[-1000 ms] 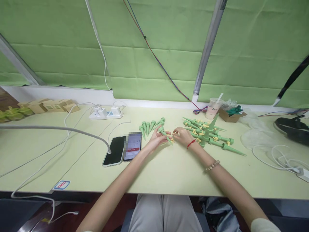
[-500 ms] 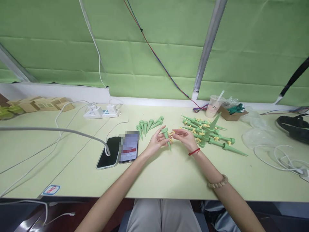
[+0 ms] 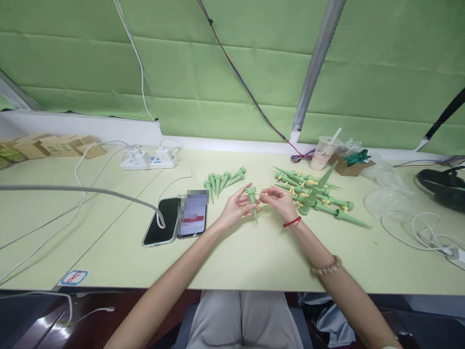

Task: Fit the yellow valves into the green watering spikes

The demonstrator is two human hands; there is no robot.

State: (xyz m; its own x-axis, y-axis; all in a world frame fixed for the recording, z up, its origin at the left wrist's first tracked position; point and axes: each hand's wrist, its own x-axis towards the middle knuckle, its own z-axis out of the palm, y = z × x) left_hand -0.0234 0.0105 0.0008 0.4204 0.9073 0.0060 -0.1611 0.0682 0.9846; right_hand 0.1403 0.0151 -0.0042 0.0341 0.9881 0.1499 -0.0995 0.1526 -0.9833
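Your left hand (image 3: pixel 235 207) pinches a green spike (image 3: pixel 253 201) upright, its other fingers spread; your right hand (image 3: pixel 280 202) pinches a small yellow piece (image 3: pixel 262 193) touching it.

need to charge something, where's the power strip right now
The white power strip lies at the back left of the table, near the wall, behind the two phones.

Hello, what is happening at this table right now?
A seated person holds one green spike upright, point down, in the left hand. The right hand meets it at its top, fingers pinched near a small yellow part. A row of plain green spikes lies behind the left hand, and a pile of spikes with yellow parts lies beside the right. Two phones rest on the table.
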